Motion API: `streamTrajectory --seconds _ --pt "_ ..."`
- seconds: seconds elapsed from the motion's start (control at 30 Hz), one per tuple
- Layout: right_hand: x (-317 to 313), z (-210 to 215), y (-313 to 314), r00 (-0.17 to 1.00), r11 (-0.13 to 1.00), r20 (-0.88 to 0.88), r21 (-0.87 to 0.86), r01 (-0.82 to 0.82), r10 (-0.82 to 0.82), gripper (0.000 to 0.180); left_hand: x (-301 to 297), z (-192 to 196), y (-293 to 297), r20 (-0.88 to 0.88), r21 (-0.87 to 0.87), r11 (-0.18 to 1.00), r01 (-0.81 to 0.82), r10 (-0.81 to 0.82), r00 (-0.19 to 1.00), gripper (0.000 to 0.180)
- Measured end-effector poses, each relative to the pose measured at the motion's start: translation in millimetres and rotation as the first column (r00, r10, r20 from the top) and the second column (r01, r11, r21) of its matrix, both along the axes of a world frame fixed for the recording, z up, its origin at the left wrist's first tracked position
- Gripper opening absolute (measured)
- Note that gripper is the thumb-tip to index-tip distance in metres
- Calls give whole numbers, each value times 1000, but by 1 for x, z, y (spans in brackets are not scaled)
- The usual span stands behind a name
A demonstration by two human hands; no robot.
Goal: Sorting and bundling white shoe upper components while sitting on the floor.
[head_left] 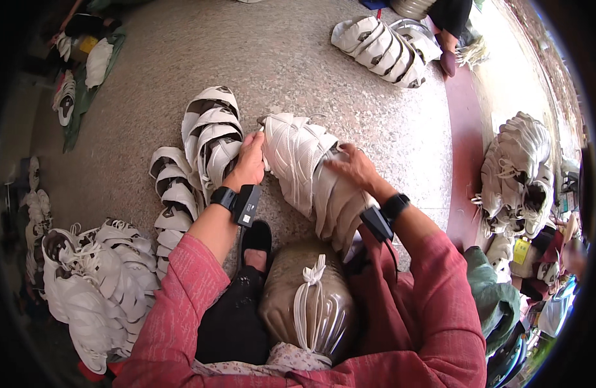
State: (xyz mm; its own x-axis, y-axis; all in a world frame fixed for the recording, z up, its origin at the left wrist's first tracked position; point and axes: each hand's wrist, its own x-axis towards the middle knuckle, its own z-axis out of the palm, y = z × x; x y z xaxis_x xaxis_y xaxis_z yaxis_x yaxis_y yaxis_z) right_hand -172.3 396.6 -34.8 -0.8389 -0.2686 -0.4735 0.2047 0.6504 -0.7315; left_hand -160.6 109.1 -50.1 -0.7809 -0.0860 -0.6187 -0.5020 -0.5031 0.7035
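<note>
From my end, I see the stack of white shoe uppers in the middle of the frame, nested one inside another and running slantwise down toward the knees. My left hand is drawn in narrow at the stack's upper left end, pinching what looks like a white lace. My right hand lies over the stack's right side, thumb and fingers part-spread at an upper's edge; I cannot tell whether they are clamped on it.

I judge each upper light, soft and floppy, a bit stiffer at the stitched seams, and hardly fragile, though pale material could mark. The nested stack probably slumps or fans apart if lifted from one end, so I'd hold it by the rims, several layers together, with support beneath. A lace would be limp and best taken near its tip.

Left of the stack, two more rows of uppers lie on the speckled floor; below, a knotted brown translucent bag sits between the legs.
</note>
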Motion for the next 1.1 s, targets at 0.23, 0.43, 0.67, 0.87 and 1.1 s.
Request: streamTrajectory --seconds 0.23,0.43,0.67,0.87,1.1 --pt "-22 19 27 966 952 244 -266 154 -88 58 0 37 18 41 -247 945 216 -213 976 25" --pt "24 5 131 927 888 360 -386 249 -104 60 -12 21 32 97 -171 857 486 -476 874 39" --pt "65 46 136 883 878 470 -424 223 3 83 -6 24 27 76 -154 880 450 -443 893 39" --pt "67 35 127 998 993 60 -114 -28 35 77 -5 29 30 67 -139 886 443 -438 897 40" --pt "61 26 124 999 990 -41 -138 -29 24 57 -2 19 24 9 -54 919 391 -391 920 35"
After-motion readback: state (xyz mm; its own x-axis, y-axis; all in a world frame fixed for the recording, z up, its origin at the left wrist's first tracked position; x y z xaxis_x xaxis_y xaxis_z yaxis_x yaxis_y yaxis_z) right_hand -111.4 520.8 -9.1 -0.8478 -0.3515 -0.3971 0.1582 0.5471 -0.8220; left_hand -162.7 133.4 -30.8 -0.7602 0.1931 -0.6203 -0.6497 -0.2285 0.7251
